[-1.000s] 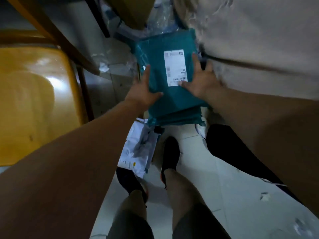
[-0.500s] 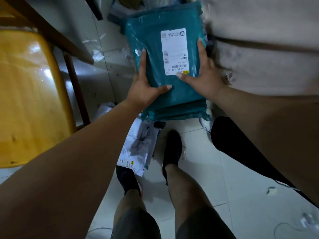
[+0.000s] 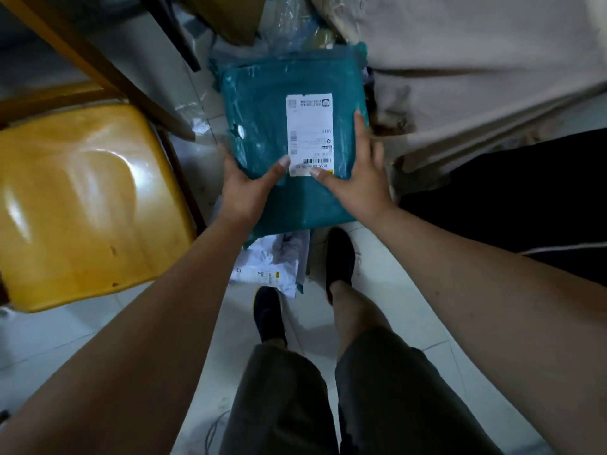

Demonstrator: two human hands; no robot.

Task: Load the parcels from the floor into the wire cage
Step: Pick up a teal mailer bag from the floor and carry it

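Note:
A teal plastic parcel (image 3: 262,126) with a white shipping label (image 3: 309,134) is held in front of me, above the floor. My left hand (image 3: 244,188) grips its near left corner, thumb on top by the label. My right hand (image 3: 356,182) holds the near right side, thumb on the label's lower edge and fingers along the right edge. A white parcel (image 3: 267,264) lies on the floor tiles just below, by my feet. No wire cage is in view.
A yellow wooden chair (image 3: 78,198) stands at the left with its dark frame beside the parcel. Large beige sacks (image 3: 476,67) fill the upper right, with a black bag (image 3: 512,198) below them. More wrapped packages (image 3: 295,31) lie behind the teal parcel.
The teal parcel has moved nearer to me. My left hand has slipped from the parcel's side to its near corner, and my thumbs now meet at the label's lower edge.

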